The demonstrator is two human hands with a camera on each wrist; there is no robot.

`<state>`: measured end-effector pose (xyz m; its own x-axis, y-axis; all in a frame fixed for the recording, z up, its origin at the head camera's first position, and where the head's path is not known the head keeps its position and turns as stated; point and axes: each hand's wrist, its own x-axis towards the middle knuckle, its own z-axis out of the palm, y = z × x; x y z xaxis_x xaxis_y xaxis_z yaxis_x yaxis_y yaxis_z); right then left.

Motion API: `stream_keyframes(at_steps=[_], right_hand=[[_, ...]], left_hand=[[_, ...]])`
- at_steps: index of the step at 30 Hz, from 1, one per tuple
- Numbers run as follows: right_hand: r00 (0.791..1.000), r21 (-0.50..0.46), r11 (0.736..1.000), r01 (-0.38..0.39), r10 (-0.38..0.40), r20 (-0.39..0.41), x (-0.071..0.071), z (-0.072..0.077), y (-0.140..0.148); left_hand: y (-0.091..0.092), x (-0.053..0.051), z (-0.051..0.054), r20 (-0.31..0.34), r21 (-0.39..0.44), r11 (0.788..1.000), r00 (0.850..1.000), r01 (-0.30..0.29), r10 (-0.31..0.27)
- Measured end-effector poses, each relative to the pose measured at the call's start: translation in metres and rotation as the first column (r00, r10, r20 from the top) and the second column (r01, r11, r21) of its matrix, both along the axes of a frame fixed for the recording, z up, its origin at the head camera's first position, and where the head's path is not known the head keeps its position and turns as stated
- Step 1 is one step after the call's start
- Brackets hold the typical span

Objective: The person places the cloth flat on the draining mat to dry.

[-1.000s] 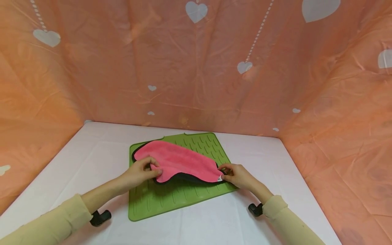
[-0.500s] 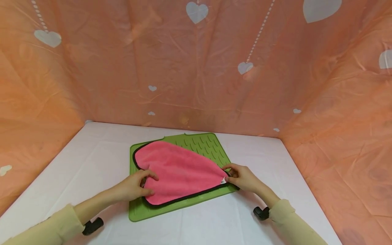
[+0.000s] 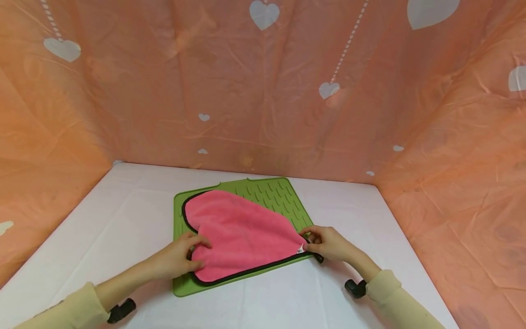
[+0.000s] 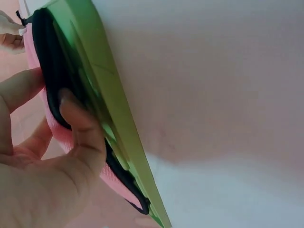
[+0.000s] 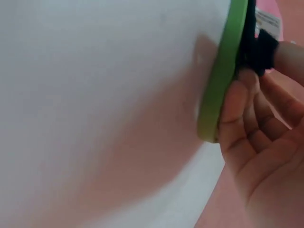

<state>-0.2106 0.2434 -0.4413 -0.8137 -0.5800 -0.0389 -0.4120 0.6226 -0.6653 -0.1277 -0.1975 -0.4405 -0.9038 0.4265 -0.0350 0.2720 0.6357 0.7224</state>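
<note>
A pink cloth [image 3: 246, 237] with black edging lies spread over a green ridged mat [image 3: 281, 196], its label near the right corner. My left hand [image 3: 176, 256] rests at the cloth's left side, thumb and fingers spread apart on it. In the left wrist view, that hand's thumb [image 4: 78, 118] lies against the black edging [image 4: 50, 57]. My right hand [image 3: 333, 244] pinches the right corner beside the label, and a bit of black edging sticks out below its fingers. From the right wrist, the hand [image 5: 266, 142] holds a dark fold [image 5: 263, 50] beside the mat's green rim [image 5: 221, 80].
A white-covered table [image 3: 131, 219] surrounds the mat. Orange sheeting with pale hearts [image 3: 230, 91] stands behind it and at both sides. Black camera pieces are at the left wrist [image 3: 122, 310] and the right wrist [image 3: 355, 289].
The cloth's near left part has come down toward me and flattened, covering more of the mat. My left hand has moved nearer and left, its grip loosened. My right hand has shifted slightly right and nearer.
</note>
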Motion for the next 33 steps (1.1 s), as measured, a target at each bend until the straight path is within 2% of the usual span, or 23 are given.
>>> stream_keyframes(at_steps=[5,10,13,17,19,21,24,27,30,33], right_hand=[[0.998,-0.003,1.000,0.025,-0.025,-0.063,-0.008,0.006,-0.001],[0.993,-0.042,0.998,0.057,-0.061,-0.103,-0.020,0.011,-0.013],[0.991,-0.058,0.995,0.076,-0.082,-0.105,-0.029,0.012,-0.025],[0.989,-0.068,0.992,0.108,-0.114,-0.090,-0.040,0.012,-0.044],[0.989,-0.066,0.990,0.125,-0.130,-0.073,-0.045,0.011,-0.054],[0.990,-0.058,0.990,0.130,-0.134,-0.054,-0.050,0.010,-0.063],[0.991,-0.047,0.991,0.125,-0.127,-0.035,-0.056,0.008,-0.075],[0.993,-0.053,0.992,0.116,-0.118,-0.032,-0.060,0.007,-0.086],[0.993,-0.070,0.992,0.109,-0.112,-0.029,-0.064,0.004,-0.094],[0.994,-0.086,0.991,0.104,-0.107,-0.032,-0.066,0.003,-0.098]], left_hand=[[-0.004,-0.005,0.004,-0.025,0.035,0.999,0.999,-0.041,0.042],[-0.008,-0.021,0.009,-0.129,0.088,0.993,0.988,-0.077,0.088],[-0.011,-0.037,0.010,-0.207,0.098,0.989,0.970,-0.109,0.127],[-0.017,-0.064,0.006,-0.303,0.081,0.986,0.938,-0.148,0.166],[-0.021,-0.079,0.003,-0.337,0.072,0.984,0.925,-0.164,0.178],[-0.024,-0.093,0.000,-0.350,0.055,0.982,0.917,-0.182,0.189],[-0.030,-0.111,-0.004,-0.352,0.012,0.978,0.914,-0.209,0.200],[-0.035,-0.125,-0.006,-0.336,-0.052,0.975,0.923,-0.218,0.189],[-0.039,-0.133,-0.008,-0.328,-0.099,0.974,0.931,-0.203,0.161],[-0.040,-0.138,-0.008,-0.313,-0.096,0.977,0.937,-0.191,0.153]])
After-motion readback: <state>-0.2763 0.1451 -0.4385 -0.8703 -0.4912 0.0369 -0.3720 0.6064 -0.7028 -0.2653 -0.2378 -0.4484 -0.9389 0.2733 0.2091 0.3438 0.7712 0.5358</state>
